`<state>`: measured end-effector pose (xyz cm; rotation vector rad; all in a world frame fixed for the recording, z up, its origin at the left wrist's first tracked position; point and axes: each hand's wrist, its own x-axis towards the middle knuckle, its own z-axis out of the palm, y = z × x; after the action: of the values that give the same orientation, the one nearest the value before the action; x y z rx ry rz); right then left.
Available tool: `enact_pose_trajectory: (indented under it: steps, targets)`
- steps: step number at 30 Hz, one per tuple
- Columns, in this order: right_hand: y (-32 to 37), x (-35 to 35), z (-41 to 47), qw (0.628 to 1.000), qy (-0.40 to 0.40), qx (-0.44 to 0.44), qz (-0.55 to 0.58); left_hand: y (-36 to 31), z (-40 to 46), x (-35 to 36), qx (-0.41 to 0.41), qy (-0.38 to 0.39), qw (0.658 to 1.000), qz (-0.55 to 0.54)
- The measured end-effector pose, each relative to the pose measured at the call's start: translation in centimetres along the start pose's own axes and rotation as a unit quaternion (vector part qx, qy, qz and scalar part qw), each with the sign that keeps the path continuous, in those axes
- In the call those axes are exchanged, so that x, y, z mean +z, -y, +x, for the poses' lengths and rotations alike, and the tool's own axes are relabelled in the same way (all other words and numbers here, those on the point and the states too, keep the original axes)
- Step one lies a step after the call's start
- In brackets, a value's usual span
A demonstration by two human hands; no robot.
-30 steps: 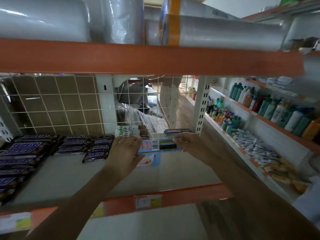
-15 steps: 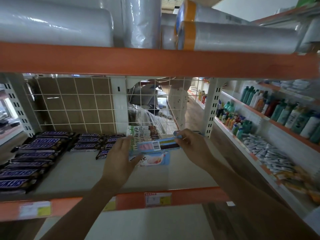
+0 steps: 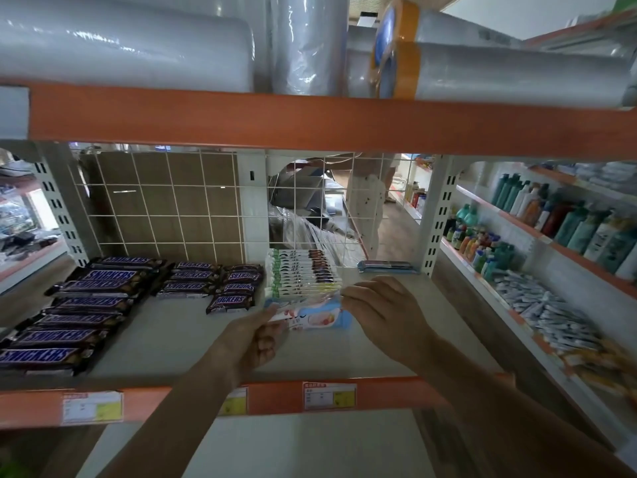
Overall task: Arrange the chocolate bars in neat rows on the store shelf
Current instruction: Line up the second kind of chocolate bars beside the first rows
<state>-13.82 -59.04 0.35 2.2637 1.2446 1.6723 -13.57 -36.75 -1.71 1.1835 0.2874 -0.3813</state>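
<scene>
A light blue chocolate bar (image 3: 320, 319) with a pink and white picture hangs just above the shelf board (image 3: 165, 336). My left hand (image 3: 253, 339) pinches its left end and my right hand (image 3: 382, 308) holds its right end. Right behind it lies a row of white and green bars (image 3: 301, 276), overlapped like tiles. Dark Snickers bars lie in rows at the left (image 3: 69, 315) and in a shorter group at the middle (image 3: 220, 281). One flat blue bar (image 3: 386, 266) rests alone at the back right.
An orange beam (image 3: 310, 122) carrying large plastic rolls (image 3: 138, 46) hangs low overhead. A white wire grid (image 3: 179, 205) closes the shelf's back. Price tags (image 3: 329, 395) sit on the orange front rail. Bottles (image 3: 568, 222) and tubes (image 3: 548, 305) fill the shelves at right.
Both hands have lowered the blue bar toward the board in front of the white and green row. The barcode-backed bar held on top earlier no longer shows. The camera has tilted left.
</scene>
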Motion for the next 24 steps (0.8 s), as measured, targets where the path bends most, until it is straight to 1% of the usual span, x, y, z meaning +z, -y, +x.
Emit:
enact_pose_trajectory:
  steps: [3, 6, 8, 10, 11, 12, 13, 14, 15, 16, 17, 18, 19, 20, 22, 24]
  targets:
    - [-0.2, 0.0, -0.3, 1.0, 0.021, -0.003, -0.005, -0.3, -0.2, -0.2, 0.019, 0.013, 0.999, -0.035]
    - [-0.6, 0.6, -1.1, 0.998, 0.045, 0.029, -0.024, -0.6, -0.1, -0.4, 0.043, 0.003, 0.998, -0.055]
    - [-0.7, 1.0, -1.6, 0.992, 0.078, 0.091, -0.024, -0.6, 0.0, -0.6, 0.057, -0.006, 0.997, -0.052]
    - [-0.6, 1.2, -1.6, 0.975, 0.095, 0.203, 0.002, -0.5, 0.0, -0.7, 0.072, -0.011, 0.996, -0.046]
    - [-0.6, 1.1, -1.5, 0.955, 0.1, 0.276, 0.046, -0.4, 0.1, -0.8, 0.08, -0.012, 0.996, -0.046]
    - [-0.5, 0.8, -1.1, 0.922, 0.112, 0.351, 0.118, -0.3, 0.1, -0.9, 0.088, -0.014, 0.995, -0.046]
    - [-0.4, 0.5, -0.6, 0.875, 0.128, 0.418, 0.208, -0.2, 0.2, -1.0, 0.098, -0.017, 0.994, -0.044]
    - [-0.4, 0.3, -0.1, 0.814, 0.139, 0.477, 0.301, -0.2, 0.3, -1.0, 0.107, -0.019, 0.993, -0.039]
    - [-0.5, 0.3, 0.4, 0.749, 0.151, 0.526, 0.374, -0.1, 0.4, -1.0, 0.112, -0.021, 0.993, -0.033]
    - [-0.6, 0.3, 0.9, 0.693, 0.174, 0.561, 0.419, -0.1, 0.4, -0.9, 0.116, -0.023, 0.993, -0.027]
    - [-0.6, 0.2, 1.2, 0.665, 0.209, 0.572, 0.432, 0.0, 0.4, -0.8, 0.119, -0.023, 0.992, -0.024]
    - [-0.6, 0.2, 1.5, 0.659, 0.249, 0.564, 0.43, 0.1, 0.5, -0.6, 0.121, -0.022, 0.992, -0.02]
    - [-0.6, 0.3, 1.5, 0.664, 0.279, 0.549, 0.423, 0.2, 0.5, -0.6, 0.123, -0.02, 0.992, -0.015]
    - [-0.6, 0.3, 1.5, 0.666, 0.293, 0.542, 0.421, 0.3, 0.5, -0.6, 0.126, -0.016, 0.992, -0.008]
    - [-0.8, 0.7, 1.2, 0.667, 0.291, 0.542, 0.42, 0.4, 0.4, -0.5, 0.133, -0.012, 0.991, 0.004]
    - [-1.0, 1.0, 0.9, 0.684, 0.288, 0.536, 0.401, 0.4, 0.3, -0.5, 0.142, -0.02, 0.989, 0.022]
